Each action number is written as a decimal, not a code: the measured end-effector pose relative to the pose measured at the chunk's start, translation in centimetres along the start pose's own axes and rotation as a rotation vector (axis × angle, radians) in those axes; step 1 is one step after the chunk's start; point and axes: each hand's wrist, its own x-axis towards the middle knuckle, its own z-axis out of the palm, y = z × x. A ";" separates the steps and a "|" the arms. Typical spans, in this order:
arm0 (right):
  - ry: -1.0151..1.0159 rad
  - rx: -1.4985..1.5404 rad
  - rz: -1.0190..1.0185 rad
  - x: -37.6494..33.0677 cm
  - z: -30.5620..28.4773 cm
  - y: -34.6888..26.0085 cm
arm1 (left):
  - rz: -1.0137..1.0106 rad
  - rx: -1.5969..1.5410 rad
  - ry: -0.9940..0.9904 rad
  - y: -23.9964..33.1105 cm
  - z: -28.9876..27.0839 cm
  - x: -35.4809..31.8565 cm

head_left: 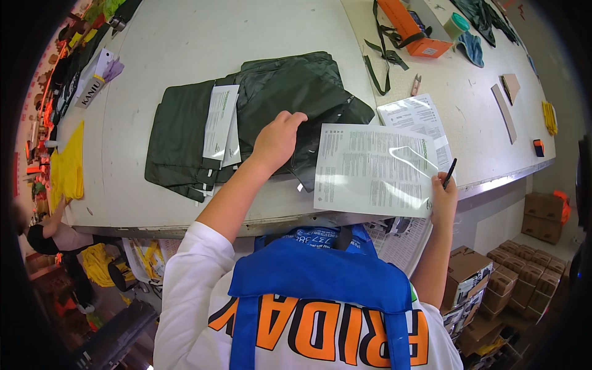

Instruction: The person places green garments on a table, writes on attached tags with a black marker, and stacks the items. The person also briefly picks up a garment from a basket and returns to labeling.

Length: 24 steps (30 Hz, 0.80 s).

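Right hand: grips pen, sheet's right edge | Left hand: grip unclear, over fabric

Bright, even light fills the table, seemingly from above, with white glare streaking the glossy sheet and a dull sheen on the folds of the dark cloth. Shadows are soft on top, while the space below is dimmer around the boxes and darkest at lower left. The middle looks fairly sharp, but the fisheye bends the table's edges, the left rim turns soft and reddish, and black closes in at the corners.
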 end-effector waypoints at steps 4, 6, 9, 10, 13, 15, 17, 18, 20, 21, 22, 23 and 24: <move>0.135 0.107 -0.139 0.1 3.5 -1.1 | 0.040 -0.023 -0.067 1.1 0.4 0.0; 0.272 0.005 -0.251 0.3 6.5 0.0 | 0.060 -0.061 -0.069 1.6 0.9 0.0; 0.127 -0.197 -0.231 -1.3 8.4 -1.9 | 0.057 -0.056 -0.078 2.3 1.4 0.1; 0.126 -0.150 -0.202 -0.9 8.2 -1.6 | 0.041 -0.066 -0.082 2.5 1.2 0.1; 0.119 -0.110 -0.186 0.0 7.9 -0.7 | 0.056 -0.099 -0.086 2.7 1.6 -0.2; -0.040 -0.157 -0.112 -0.3 10.2 -0.8 | 0.156 -0.124 -0.074 2.7 3.2 -0.2; -0.148 -0.093 -0.082 -0.7 13.3 0.5 | 0.174 -0.138 -0.114 3.6 4.4 -0.5; -0.162 -0.019 -0.123 -1.1 14.7 0.6 | 0.174 -0.161 -0.114 3.8 4.7 -0.8; -0.153 0.004 -0.067 -1.2 15.1 0.1 | 0.162 -0.107 -0.110 3.6 5.0 -1.2; -0.131 0.001 -0.068 -0.8 15.1 0.3 | 0.155 -0.080 -0.107 3.4 5.3 -1.3; -0.108 -0.002 -0.068 -0.5 15.0 0.5 | 0.156 -0.080 -0.077 3.0 5.4 -1.5; -0.157 -0.053 -0.081 -0.2 14.8 0.8 | 0.158 -0.080 -0.046 2.6 5.5 -1.6; -0.167 -0.083 -0.083 0.5 14.5 1.7 | 0.161 -0.082 -0.019 2.4 5.5 -1.8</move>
